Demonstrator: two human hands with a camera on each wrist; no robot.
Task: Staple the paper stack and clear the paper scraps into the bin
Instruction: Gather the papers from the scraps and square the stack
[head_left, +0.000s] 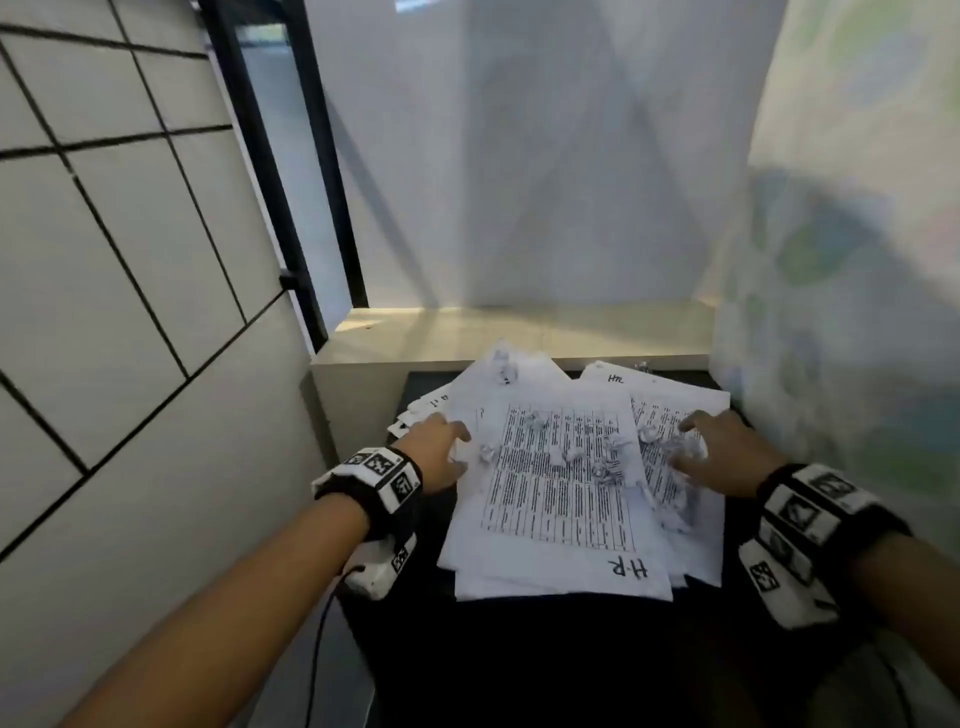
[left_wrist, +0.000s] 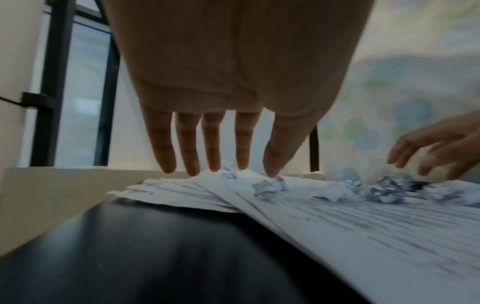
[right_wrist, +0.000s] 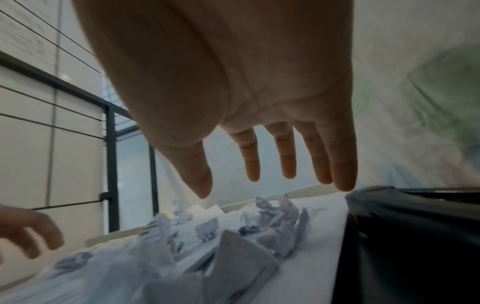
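Black bench (head_left: 519, 649) in a tight corner. Glossy top, reflects light in the left wrist view.

Room: white tiled wall (head_left: 104, 260) with dark grout lines on my left. Black window frame (head_left: 291, 208) next to it, frosted pane behind. Pale beige ledge (head_left: 467, 332) runs along the far edge of the bench, under the window. Right side is a light curtain or sheet (head_left: 857, 208) with blurry green and blue blotches, can't tell which.

Paper stack (head_left: 561, 499) sits mid-bench, fanned out and skewed, not squared. Top sheet has a printed table, "H-R" handwritten at the near corner. More sheets poke out left and right from under it.

Paper scraps (head_left: 602, 457): small crumpled bits scattered over the top sheets, a couple more at the far end of the stack. A bigger cluster lies under my right hand.

Left hand (head_left: 436, 447): fingers straight and spread, tips down on the left edge of the stack, gripping nothing. Thumb tip is just beside one scrap.

Right hand (head_left: 727, 452): fingers spread and relaxed, over the scrap cluster on the right sheets, holding nothing. Right wrist view shows the fingertips (right_wrist: 253, 174) above the scraps, not touching.

No bin or stapler in view.
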